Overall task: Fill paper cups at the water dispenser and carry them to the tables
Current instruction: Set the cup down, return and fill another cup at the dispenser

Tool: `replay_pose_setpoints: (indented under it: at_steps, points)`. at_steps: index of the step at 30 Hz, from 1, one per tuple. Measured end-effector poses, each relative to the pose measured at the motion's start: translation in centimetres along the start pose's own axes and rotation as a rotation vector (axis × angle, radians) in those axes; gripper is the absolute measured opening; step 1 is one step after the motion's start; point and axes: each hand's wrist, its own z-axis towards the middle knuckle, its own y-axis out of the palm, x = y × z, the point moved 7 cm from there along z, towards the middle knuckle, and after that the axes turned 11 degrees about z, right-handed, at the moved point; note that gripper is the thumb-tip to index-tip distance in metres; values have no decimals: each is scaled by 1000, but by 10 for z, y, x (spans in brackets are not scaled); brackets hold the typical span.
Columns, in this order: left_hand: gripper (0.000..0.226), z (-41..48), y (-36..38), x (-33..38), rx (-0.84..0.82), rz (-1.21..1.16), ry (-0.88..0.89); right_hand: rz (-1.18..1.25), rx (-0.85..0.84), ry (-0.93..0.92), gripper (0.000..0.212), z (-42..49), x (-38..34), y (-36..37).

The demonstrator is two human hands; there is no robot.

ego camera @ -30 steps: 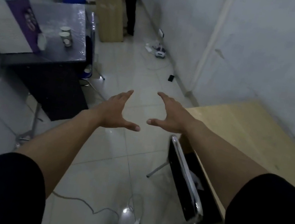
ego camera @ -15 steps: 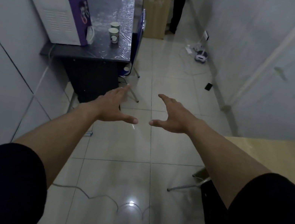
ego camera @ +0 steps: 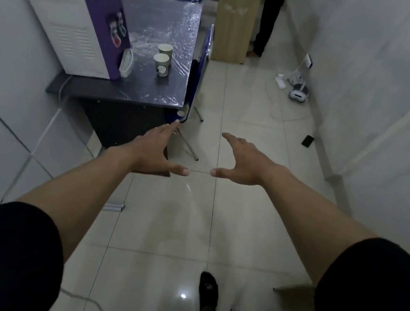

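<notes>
Both hands, left hand (ego camera: 154,147) and right hand (ego camera: 242,162), spread open and empty. Beyond the left: two round paper cups (ego camera: 161,64) on a plastic-wrapped dark surface (ego camera: 152,91), beside one white-purple dispenser (ego camera: 77,20).

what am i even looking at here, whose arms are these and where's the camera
The camera sits on a person's head, looking forward and down, so the two bare arms are that person's own. The left hand and right hand are stretched out over the tiled floor, both open and holding nothing. Ahead on the left is a dark table with a white and purple water dispenser and two paper cups standing beside it. A blue chair stands at the table's edge. Another person stands at a wooden desk further back.
</notes>
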Motion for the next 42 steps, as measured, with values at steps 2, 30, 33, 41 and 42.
replay_pose_setpoints:
  at_steps: [2, 30, 33, 41, 42]
  points:
    - [146, 36, -9, -6, -15, -16, -35, 5, -20, -16, 120, 37, 13, -20]
    - [143, 333, -144, -199, 110, -131, -226, -37, -200, -222, 120, 475, -16, -127]
    - [142, 370, -154, -224, 94, -167, -234, -37, -228, -226, 119, 528, -28, -128]
    - [146, 450, -170, -269, 46, -243, -271, -65, -308, -245, 117, 625, -38, -139]
    - [146, 458, -172, -274, 45, -255, -288, -74, -314, -251, 117, 637, -40, -144]
